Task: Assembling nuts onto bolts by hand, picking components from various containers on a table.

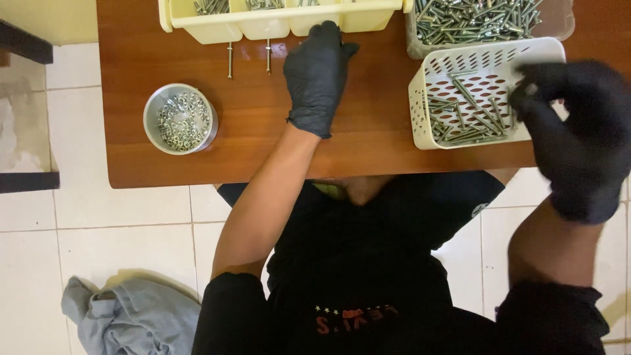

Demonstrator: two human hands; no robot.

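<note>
- Down on the brown wooden table (250,125), the left hand (317,79) in a black glove lies palm down, fingers stretched toward the far edge and not closed on anything that shows.
- Its fingertips touch the near wall of the pale yellow divided tray (276,23), whose compartments hold bolts.
- Two loose bolts (248,58) lie on the wood just left of that hand, pointing away from the person, their far ends tucked under the tray's edge; they are beside the hand, not under it, and the fingers do not touch them.
- Further left, well apart from the hand, stands a round metal bowl (181,119) filled with small nuts.
- The right hand (578,131), also in a black glove, hangs blurred at the right side, raised above the table edge; its fingers curl inward, and I cannot tell whether they pinch anything.
- Its curled fingertips sit at the right rim of the white perforated basket (427,105), which holds a loose heap of long bolts (470,118) lying just left of those fingertips.
- Behind the basket, a clear tub (559,26) is packed with more bolts.
- On the tiled floor (118,223) at lower left lies a crumpled grey cloth (131,315).
</note>
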